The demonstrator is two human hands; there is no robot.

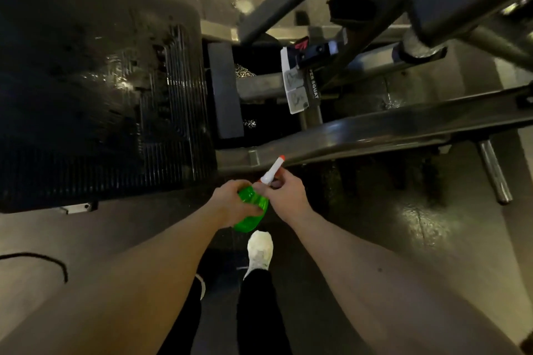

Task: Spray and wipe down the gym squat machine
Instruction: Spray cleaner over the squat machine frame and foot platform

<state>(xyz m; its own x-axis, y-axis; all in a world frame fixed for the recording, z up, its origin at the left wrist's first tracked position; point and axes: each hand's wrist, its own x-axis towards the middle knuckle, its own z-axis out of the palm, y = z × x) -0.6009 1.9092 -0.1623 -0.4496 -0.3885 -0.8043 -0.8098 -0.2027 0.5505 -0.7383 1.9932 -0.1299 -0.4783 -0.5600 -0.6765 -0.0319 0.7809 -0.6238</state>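
Both hands hold the green bottle (250, 210) low over the dark floor (403, 225). The left hand (230, 200) wraps around its body; the right hand (284, 192) grips the white sprayer (272, 171), whose orange tip points toward the grey frame (375, 130) of the squat machine. The ribbed footplate (101, 95) lies to the left. A white shoe (259, 249) stands below the bottle.

spray bottle (251, 210): translucent green, white head, orange-red nozzle tip | footplate (101, 112): black, fine ribbed lines | machine frame (389, 132): dull grey | shoe (260, 249): white | trousers (256, 311): black | placard (295, 89): white
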